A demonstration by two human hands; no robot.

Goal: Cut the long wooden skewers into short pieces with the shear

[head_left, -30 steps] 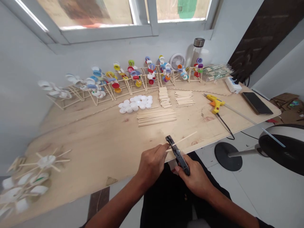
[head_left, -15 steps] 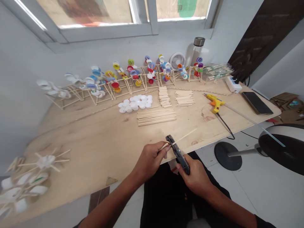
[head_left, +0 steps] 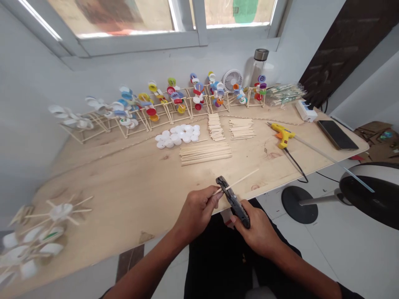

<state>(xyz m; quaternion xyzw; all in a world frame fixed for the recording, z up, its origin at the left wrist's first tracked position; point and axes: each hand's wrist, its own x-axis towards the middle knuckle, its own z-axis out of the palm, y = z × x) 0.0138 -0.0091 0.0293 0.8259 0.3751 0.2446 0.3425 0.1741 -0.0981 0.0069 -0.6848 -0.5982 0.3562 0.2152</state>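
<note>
My left hand point(head_left: 199, 207) pinches a thin wooden stick point(head_left: 245, 178) near the table's front edge. The stick points up and to the right, passing through the head of dark pliers point(head_left: 232, 199). My right hand point(head_left: 258, 230) is wrapped round the handles of the pliers. Whether the jaws bite into the stick is too small to tell. Beyond the hands lies a row of long wooden sticks point(head_left: 205, 153). Behind it are two piles of shorter sticks point(head_left: 216, 127) and a cluster of white bottle caps point(head_left: 177, 136).
A yellow glue gun point(head_left: 283, 135) with a cord lies at right, near a phone point(head_left: 337, 135). Stick frames with coloured cap wheels point(head_left: 177, 97) line the wall. White cap-and-stick wheels point(head_left: 60, 211) lie at left. A black fan point(head_left: 374, 193) stands beyond the table's right edge.
The pliers' head has shifted slightly left along the stick, closer to my left fingers. Both hands keep their hold, and the things on the table stay put.
</note>
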